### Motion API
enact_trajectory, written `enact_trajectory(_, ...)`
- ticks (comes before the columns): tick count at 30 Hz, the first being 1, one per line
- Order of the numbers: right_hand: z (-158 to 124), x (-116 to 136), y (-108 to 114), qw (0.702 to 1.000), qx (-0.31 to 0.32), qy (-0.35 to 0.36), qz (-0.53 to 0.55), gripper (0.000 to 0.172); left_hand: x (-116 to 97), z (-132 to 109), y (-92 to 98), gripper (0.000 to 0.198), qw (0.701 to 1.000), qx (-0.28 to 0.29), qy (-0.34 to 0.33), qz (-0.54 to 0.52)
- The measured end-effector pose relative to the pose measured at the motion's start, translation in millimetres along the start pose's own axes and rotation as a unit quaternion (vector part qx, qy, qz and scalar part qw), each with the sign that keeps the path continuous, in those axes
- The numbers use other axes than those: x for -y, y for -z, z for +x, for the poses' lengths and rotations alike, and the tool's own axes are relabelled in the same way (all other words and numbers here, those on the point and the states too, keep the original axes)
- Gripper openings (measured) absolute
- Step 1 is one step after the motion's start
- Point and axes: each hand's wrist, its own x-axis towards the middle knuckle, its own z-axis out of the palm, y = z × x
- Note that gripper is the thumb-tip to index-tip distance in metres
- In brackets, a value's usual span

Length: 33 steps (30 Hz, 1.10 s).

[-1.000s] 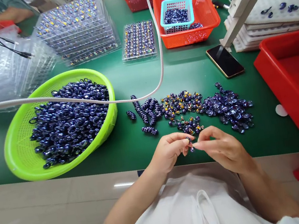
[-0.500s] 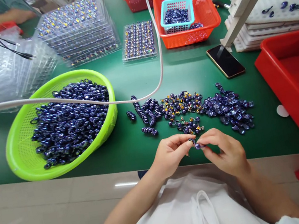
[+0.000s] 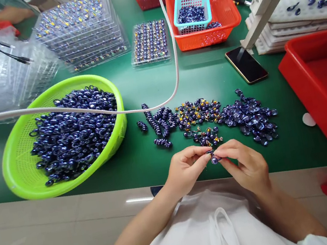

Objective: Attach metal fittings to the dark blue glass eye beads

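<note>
Between the fingertips of both hands is a small shiny dark-blue round-headed piece. My left hand pinches it from the left, my right hand from the right; the fingertips nearly meet and hide much of it. Just beyond them lies a pile of dark-blue pieces with gold and coloured bits. To its right spreads a heap of dark-blue rounded caps. Stacked rows of dark-blue rings lie to its left.
A lime-green basket full of dark-blue ringed pieces stands left. Behind are stacked clear trays, a single filled tray and an orange basket. A phone, a red bin and a white post stand right. A white cable hangs across.
The round-headed piece has turned or shifted slightly left and the right fingertips have closed in nearer the left ones. The view has shifted a little; the piles look the same.
</note>
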Motion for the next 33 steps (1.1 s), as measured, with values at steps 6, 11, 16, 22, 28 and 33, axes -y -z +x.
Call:
enact_trajectory(6, 2.0, 1.4, -1.8, 1.000, -0.007, 0.018, -0.020, 0.035, 1.4, -0.9, 1.9, 0.017, 0.993, -0.001, -0.099, 0.071)
enact_trajectory(11, 4.2, 3.0, -2.1, 1.000, -0.011, 0.011, -0.027, 0.033, 5.6, -0.7, 2.5, 0.017, 0.988, -0.008, -0.123, 0.093)
enact_trajectory(16, 5.4, 2.6, -1.8, 0.999, -0.010, 0.028, -0.026, 0.035, 7.8, 0.0, 3.2, 0.017, 0.984, -0.008, -0.137, 0.116)
enact_trajectory(22, 5.0, 3.5, -2.5, 1.000, -0.019, 0.004, -0.017, 0.033, 7.0, -0.1, 4.6, 0.017, 0.982, 0.000, -0.141, 0.127)
enact_trajectory(28, 5.3, 2.3, -2.4, 1.000, -0.018, 0.005, -0.006, 0.033, 6.4, 0.7, 4.8, 0.018, 0.982, 0.004, -0.141, 0.129)
enact_trajectory(33, 5.8, -0.1, -2.7, 1.000, -0.014, 0.016, -0.012, 0.034, 6.1, 1.8, 4.9, 0.017, 0.980, 0.003, -0.146, 0.135)
